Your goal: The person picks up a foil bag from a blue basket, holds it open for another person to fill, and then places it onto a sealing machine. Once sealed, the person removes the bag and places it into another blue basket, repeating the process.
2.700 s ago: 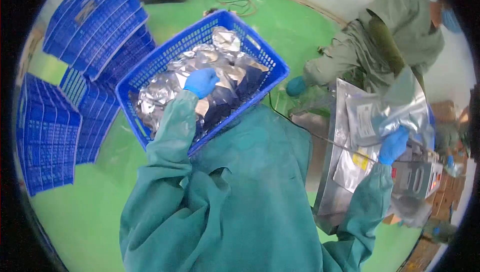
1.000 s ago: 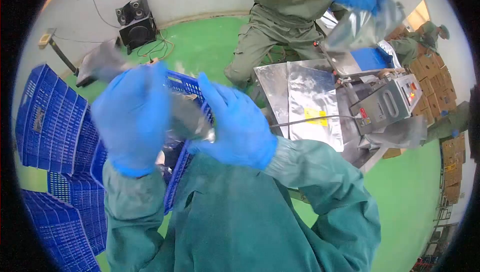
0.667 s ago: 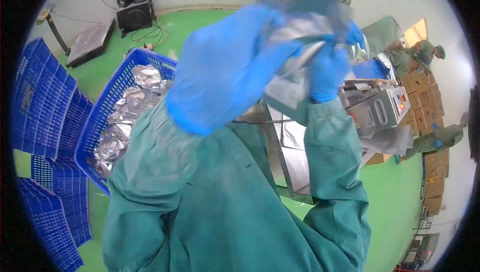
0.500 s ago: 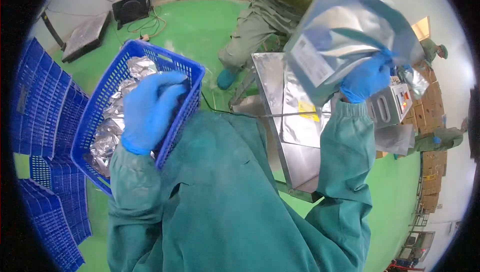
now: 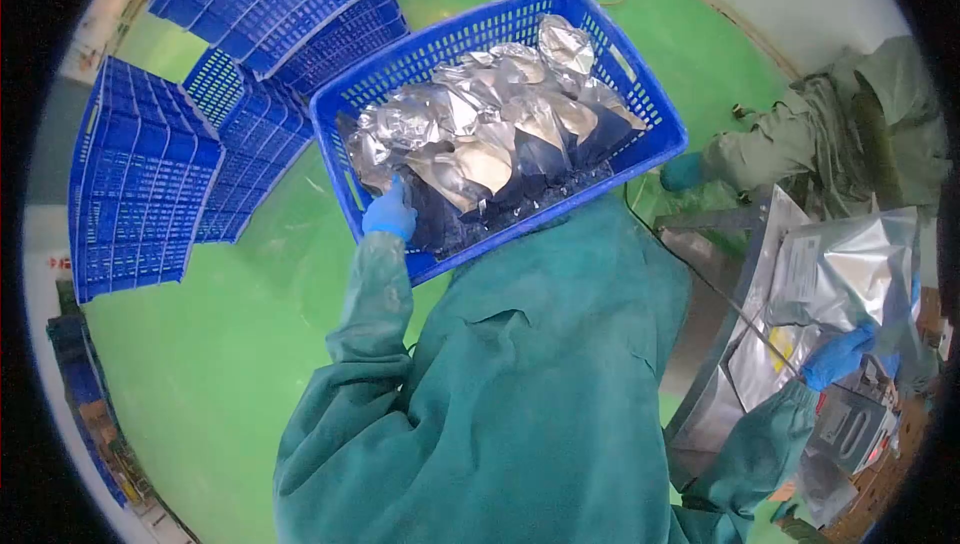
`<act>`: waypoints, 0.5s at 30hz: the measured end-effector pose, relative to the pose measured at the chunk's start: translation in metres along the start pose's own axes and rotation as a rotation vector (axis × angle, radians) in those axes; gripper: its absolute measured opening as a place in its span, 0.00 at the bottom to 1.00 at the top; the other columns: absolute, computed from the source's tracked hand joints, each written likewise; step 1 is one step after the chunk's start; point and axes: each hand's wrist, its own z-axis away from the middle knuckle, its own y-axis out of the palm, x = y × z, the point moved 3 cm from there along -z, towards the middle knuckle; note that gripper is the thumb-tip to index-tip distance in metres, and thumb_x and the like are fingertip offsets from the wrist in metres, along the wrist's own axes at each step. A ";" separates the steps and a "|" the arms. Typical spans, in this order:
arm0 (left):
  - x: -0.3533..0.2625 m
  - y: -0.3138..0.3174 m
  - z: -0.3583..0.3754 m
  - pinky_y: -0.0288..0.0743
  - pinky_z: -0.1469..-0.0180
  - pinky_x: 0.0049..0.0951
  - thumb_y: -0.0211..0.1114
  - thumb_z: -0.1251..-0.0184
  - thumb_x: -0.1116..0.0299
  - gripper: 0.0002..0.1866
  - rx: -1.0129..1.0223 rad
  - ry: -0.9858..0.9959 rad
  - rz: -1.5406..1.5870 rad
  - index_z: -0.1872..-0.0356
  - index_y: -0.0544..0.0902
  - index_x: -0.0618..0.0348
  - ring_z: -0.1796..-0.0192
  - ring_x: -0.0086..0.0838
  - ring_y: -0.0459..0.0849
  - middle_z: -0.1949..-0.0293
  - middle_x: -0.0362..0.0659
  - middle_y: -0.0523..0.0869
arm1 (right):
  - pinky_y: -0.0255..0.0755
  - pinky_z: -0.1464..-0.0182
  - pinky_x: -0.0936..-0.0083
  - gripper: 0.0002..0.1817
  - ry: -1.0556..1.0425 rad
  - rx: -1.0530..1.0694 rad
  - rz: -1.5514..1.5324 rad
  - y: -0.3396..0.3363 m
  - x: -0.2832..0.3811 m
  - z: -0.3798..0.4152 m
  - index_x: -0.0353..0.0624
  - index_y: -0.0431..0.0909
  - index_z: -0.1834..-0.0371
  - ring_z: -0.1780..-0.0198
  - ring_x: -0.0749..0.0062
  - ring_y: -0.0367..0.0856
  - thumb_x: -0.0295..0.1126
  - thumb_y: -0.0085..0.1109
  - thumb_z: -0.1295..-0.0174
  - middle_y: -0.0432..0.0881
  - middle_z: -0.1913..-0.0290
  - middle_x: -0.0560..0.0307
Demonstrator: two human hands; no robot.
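Observation:
At the near left corner of the blue plastic crate (image 5: 648, 147), my left hand (image 5: 390, 212) rests against the foil pouches (image 5: 485, 166), one finger stretched over them and the others partly hidden. Two uneven rows of filled silver pouches lie in the crate. Far to the right, my right hand (image 5: 838, 356) is closed on the lower edge of a silver foil pouch with a white label (image 5: 855, 269). That pouch is held up over a metal table (image 5: 705, 409), where a flat foil sheet or bag (image 5: 752, 372) with a yellow mark lies.
Stacked blue crates (image 5: 145, 184) stand at the left, with more crates (image 5: 280, 4) behind. A grey machine with a handle (image 5: 850, 429) is beside my right hand. Another person's leg (image 5: 770, 144) is at the right. A black cable (image 5: 715, 289) runs toward the table.
My view has swung left toward the crate. My left hand, earlier over the crate's near side, is now at its left corner. My right hand still holds the labelled pouch.

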 end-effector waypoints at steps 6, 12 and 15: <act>-0.010 -0.009 0.042 0.75 0.51 0.43 0.67 0.48 0.62 0.31 0.010 -0.326 0.033 0.42 0.67 0.59 0.52 0.49 0.81 0.55 0.56 0.81 | 0.68 0.51 0.66 0.32 0.093 0.044 -0.050 -0.003 0.001 0.005 0.33 0.73 0.48 0.53 0.55 0.77 0.54 0.39 0.32 0.78 0.51 0.40; 0.003 0.016 0.033 0.78 0.54 0.43 0.61 0.45 0.67 0.17 0.000 -0.293 -0.037 0.53 0.77 0.59 0.56 0.49 0.83 0.58 0.53 0.83 | 0.69 0.49 0.67 0.31 0.073 0.067 -0.064 -0.001 -0.003 0.001 0.33 0.69 0.43 0.52 0.57 0.76 0.53 0.39 0.31 0.76 0.48 0.42; 0.036 0.072 -0.012 0.80 0.56 0.43 0.57 0.42 0.66 0.10 -0.050 -0.096 -0.190 0.64 0.84 0.55 0.57 0.46 0.84 0.58 0.53 0.83 | 0.71 0.58 0.64 0.28 -0.167 -0.028 -0.064 0.025 -0.143 -0.062 0.32 0.76 0.50 0.60 0.57 0.79 0.49 0.43 0.31 0.81 0.56 0.43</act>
